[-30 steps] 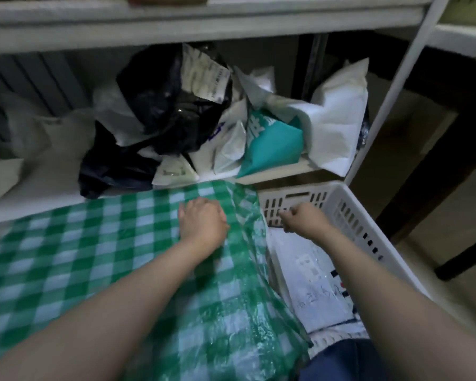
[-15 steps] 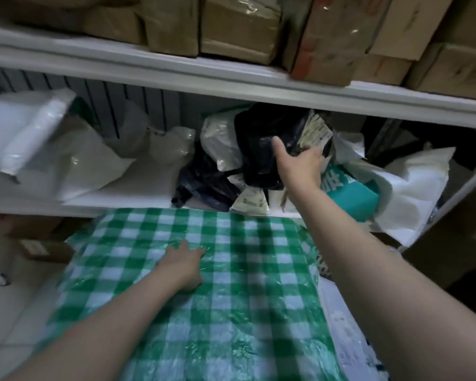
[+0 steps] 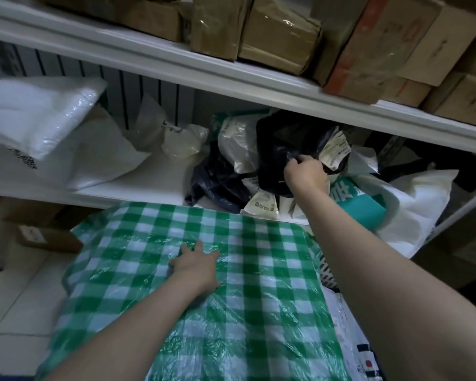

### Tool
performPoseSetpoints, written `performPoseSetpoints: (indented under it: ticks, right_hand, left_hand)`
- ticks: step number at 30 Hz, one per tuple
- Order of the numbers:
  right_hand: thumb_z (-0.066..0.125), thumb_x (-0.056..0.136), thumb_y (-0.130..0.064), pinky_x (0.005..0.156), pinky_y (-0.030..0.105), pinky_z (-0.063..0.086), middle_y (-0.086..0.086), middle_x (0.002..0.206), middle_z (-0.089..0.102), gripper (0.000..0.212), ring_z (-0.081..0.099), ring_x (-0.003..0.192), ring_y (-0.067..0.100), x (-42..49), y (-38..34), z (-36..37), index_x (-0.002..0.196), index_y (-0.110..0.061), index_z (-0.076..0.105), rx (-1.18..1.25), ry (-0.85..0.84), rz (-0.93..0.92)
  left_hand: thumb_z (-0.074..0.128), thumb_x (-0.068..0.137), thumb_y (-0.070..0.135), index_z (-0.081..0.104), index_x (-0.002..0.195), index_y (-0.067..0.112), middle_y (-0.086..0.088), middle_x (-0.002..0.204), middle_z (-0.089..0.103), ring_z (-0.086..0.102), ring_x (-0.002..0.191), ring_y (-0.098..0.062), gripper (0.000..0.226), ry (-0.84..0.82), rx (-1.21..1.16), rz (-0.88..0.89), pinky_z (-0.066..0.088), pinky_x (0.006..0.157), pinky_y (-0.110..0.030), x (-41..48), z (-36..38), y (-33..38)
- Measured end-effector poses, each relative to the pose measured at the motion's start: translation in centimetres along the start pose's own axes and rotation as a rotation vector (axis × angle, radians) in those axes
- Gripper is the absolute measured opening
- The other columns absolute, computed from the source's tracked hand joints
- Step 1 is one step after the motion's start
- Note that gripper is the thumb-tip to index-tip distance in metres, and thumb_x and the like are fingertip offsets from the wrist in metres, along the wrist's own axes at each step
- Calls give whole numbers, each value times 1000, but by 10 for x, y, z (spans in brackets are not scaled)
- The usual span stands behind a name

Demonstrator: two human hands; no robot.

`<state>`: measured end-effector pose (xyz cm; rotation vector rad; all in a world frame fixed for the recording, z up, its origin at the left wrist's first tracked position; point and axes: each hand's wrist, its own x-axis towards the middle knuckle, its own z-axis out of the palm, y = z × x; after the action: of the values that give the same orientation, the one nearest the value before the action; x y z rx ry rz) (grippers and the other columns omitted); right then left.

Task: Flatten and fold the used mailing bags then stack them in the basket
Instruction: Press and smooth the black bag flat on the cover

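A heap of crumpled used mailing bags lies on the white lower shelf: a black bag with a shipping label, a dark blue one, white ones and a teal one. My right hand reaches into the heap and its fingers curl round the black bag. My left hand rests flat, fingers spread, on the green-and-white checked plastic cloth in front of the shelf. At the lower right, flattened white bags show beside the cloth. The basket's slotted wall peeks out under my right arm.
Brown cardboard boxes fill the upper shelf. Large white bags lie on the left of the lower shelf. A small carton sits on the tiled floor at the left. A white shelf post stands at the right.
My right hand left the basket, rose to the heap on the shelf and now closes its fingers on the black bag. My left hand slid back and lies flat on the cloth.
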<state>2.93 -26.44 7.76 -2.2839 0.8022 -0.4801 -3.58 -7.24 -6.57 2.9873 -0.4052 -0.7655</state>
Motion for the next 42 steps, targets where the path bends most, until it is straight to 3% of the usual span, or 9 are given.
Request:
performPoseSetpoints:
  ticks: [5, 14, 19, 23, 28, 31, 35, 39, 42]
  right_hand:
    - [50, 93, -12, 92, 35, 51, 2, 130, 61, 34, 62, 101, 21, -24, 31, -2, 121, -23, 66, 363, 139, -38]
    - [49, 89, 2, 50, 19, 41, -3, 89, 69, 38, 48, 53, 6, -81, 90, -55, 92, -28, 71, 607, 46, -119]
    - [45, 91, 6, 65, 30, 50, -5, 82, 65, 37, 55, 69, 16, -99, 126, -68, 84, -21, 68, 682, 57, 39]
    - [39, 90, 12, 57, 24, 45, 2, 78, 57, 37, 51, 67, 17, -105, 144, -75, 73, -16, 57, 782, 32, 124]
    - [37, 90, 14, 63, 29, 47, 6, 82, 59, 37, 54, 72, 20, -107, 153, -76, 77, -14, 57, 919, -3, 163]
    - [39, 91, 14, 57, 24, 46, 7, 80, 59, 35, 54, 67, 19, -111, 148, -74, 76, -14, 55, 1020, -68, 166]
    - [39, 94, 11, 61, 27, 45, 6, 79, 59, 33, 54, 68, 18, -115, 133, -71, 78, -15, 51, 1198, -152, 195]
    - [39, 97, 9, 63, 23, 52, 6, 90, 62, 30, 58, 75, 16, -119, 122, -77, 87, -14, 55, 1216, -166, 155]
    - [49, 98, 1, 72, 27, 57, 10, 109, 64, 18, 65, 87, 18, -118, 123, -83, 108, -11, 59, 1148, -170, 80]
  left_hand:
    - [56, 92, 52, 8, 155, 39, -7, 164, -8, 3, 147, -43, 80, 25, -5, 16, 31, 112, -58, 2, 5, -2]
    - [54, 91, 56, 13, 156, 25, -7, 161, 22, 22, 146, -33, 83, 232, -284, 40, 27, 117, -47, -6, 16, -19]
    - [55, 94, 48, 12, 156, 19, -13, 157, 29, 32, 141, -34, 81, 408, -536, 21, 35, 112, -47, -20, 6, -17]
    - [48, 98, 46, 22, 154, 19, -9, 151, 40, 44, 133, -28, 67, 509, -664, 163, 39, 105, -40, -39, -8, -4]
    - [47, 93, 55, 24, 153, 27, 3, 147, 42, 46, 118, -6, 71, 448, -1040, 409, 38, 87, -10, -73, -27, 23]
    - [54, 69, 77, 2, 155, 35, 4, 159, 20, 33, 140, -15, 108, 369, -1069, 476, 32, 113, -34, -81, -35, 33]
    - [73, 64, 62, -11, 152, 39, 4, 159, -7, 9, 148, -18, 124, 386, -1090, 397, 18, 121, -43, -86, -40, 50]
    - [84, 74, 31, 3, 153, 41, -1, 156, 19, 30, 140, -21, 113, 428, -1349, 281, 33, 114, -43, -81, -43, 45]
    - [80, 79, 12, 40, 145, 30, -4, 139, 48, 49, 128, -23, 79, 531, -1340, 219, 47, 103, -46, -79, -46, 34]
